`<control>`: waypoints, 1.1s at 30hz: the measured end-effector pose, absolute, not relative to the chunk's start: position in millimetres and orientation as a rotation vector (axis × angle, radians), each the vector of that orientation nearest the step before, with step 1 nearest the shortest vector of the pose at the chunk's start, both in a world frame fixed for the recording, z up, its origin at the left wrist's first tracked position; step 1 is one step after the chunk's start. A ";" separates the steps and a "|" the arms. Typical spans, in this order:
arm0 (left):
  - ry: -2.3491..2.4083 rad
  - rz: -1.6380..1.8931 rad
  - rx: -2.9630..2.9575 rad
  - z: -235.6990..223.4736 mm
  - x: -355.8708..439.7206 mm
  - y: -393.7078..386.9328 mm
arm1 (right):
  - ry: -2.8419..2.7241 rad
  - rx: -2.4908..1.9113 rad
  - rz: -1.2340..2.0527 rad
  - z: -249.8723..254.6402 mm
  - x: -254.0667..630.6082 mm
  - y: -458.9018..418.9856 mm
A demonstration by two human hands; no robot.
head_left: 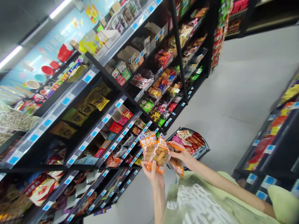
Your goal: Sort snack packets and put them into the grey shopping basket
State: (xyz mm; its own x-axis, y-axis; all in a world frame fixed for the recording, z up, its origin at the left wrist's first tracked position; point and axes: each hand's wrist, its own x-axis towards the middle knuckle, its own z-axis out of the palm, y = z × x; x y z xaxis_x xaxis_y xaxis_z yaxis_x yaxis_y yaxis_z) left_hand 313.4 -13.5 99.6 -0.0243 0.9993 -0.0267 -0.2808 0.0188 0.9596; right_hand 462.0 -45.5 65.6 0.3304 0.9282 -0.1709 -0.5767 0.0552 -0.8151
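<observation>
My left hand (154, 175) grips two clear and orange snack packets, fanned side by side, with its thumb across the front. The left packet (147, 143) and the front packet (160, 152) have white and orange lettering and brown pieces inside. Closed around another orange-edged packet (176, 163) is my right hand (183, 154), whose fingers reach the side of the front packet. Just beyond my right hand, low down, sits a dark-rimmed shopping basket (207, 149) holding a large red and brown food pack (192, 141) and a purple item.
The view is strongly tilted. Black shelving (130, 105) packed with snack bags and blue-and-white price tags (66, 101) runs along the left. Another stocked shelf (268, 146) stands at the right. Grey floor (245, 77) lies between them.
</observation>
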 end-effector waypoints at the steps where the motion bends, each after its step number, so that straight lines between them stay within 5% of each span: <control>1: 1.011 1.327 0.972 100.1 314.2 -14.0 | -0.433 -0.896 1.241 66.2 460.8 -46.1; 33: 0.940 0.807 1.129 88.4 338.6 -26.3 | -0.357 -1.166 0.841 58.6 468.7 -45.2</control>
